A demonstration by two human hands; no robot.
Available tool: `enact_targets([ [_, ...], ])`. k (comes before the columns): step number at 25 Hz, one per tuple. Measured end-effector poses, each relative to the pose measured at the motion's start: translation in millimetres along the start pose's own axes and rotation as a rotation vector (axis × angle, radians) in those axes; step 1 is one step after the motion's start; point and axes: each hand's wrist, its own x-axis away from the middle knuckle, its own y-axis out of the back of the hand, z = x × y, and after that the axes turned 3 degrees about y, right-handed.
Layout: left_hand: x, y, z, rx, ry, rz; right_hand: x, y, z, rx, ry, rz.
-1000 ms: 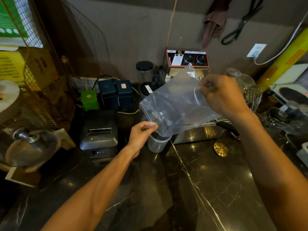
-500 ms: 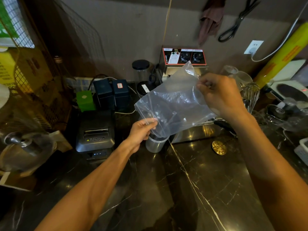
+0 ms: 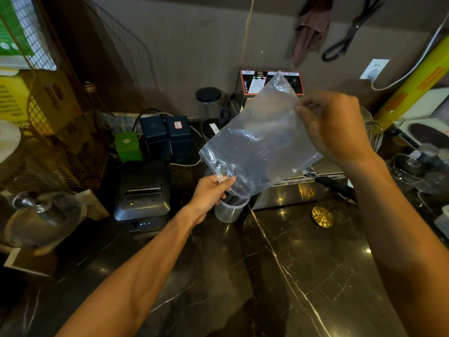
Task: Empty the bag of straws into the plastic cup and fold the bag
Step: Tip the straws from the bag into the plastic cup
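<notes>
Little has shifted since the earlier frames: the bag hangs a touch lower over the cup and both hands keep the same holds. At the far left of the frame a glass dome lid sits by a wire rack, and right of it, at centre left, a receipt printer stands on the dark marble counter. Just right of the printer, the left hand pinches the bag's lower corner near the mouth between thumb and curled fingers, apparently to steer the opening. Directly under that corner stands the plastic cup, touching the bag's lowest edge, so whatever slides out should land inside. Dark shapes near the bag's mouth and in the cup are probably the straws, though they are too blurred to be sure how many remain in the bag. At upper centre the bag is tilted, its closed end raised toward the red-panelled appliance behind it, which I judge is meant to let gravity empty it. Toward the right, the right hand grips the bag's upper side edge with fingers closed on the film, holding the high end up. Folding has not begun.
</notes>
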Motion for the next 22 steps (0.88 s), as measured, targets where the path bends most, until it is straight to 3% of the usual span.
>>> enact_targets([
  [5,5.5,-2.7,-5.1,0.052,-0.040,0.002,-8.0,7.7,8.8,0.014,0.045,-0.008],
  [10,6.3,1.3,6.9,0.098,-0.004,-0.105,-14.0,-4.8,22.1,0.073,0.086,0.120],
  [22,15.6,-0.1,-24.6,0.210,-0.097,-0.008,-36.3,22.2,47.4,0.076,0.200,-0.047],
])
